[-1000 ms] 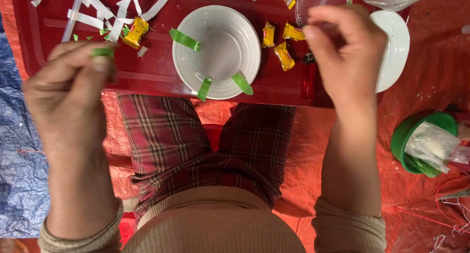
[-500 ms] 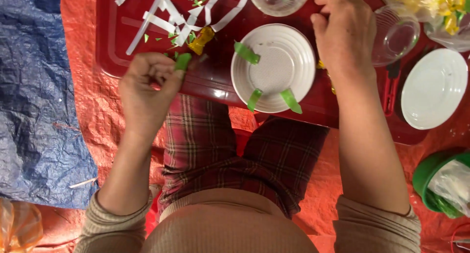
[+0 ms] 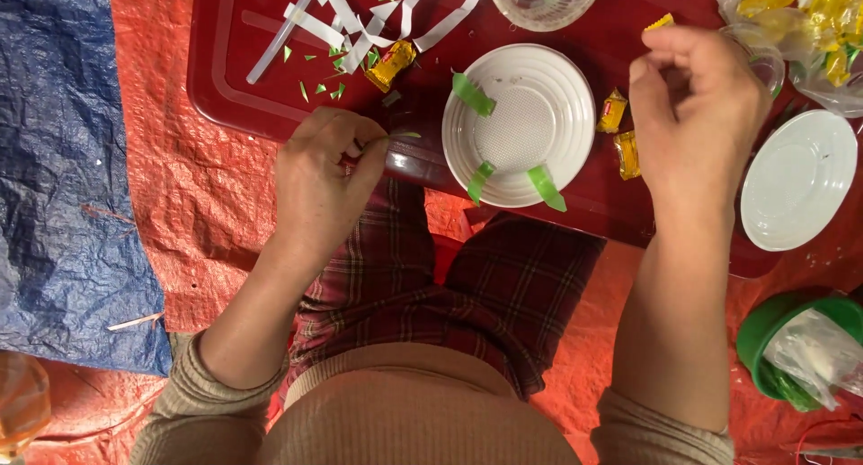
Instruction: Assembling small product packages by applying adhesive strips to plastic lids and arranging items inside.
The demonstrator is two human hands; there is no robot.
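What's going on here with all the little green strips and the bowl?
A person sits on an orange sheet with a dark red tray in front of them. The left hand pinches a thin green sliver at the tray's near edge. The right hand holds a small yellow piece above the tray. Between them sits a white bowl with three green strips stuck over its rim. White strips, green snippets and yellow wrapped sweets lie on the tray.

A blue tarp (image 3: 54, 159) lies left of the orange sheet (image 3: 189, 204). A green container (image 3: 791, 339) holding crumpled plastic sits far right.
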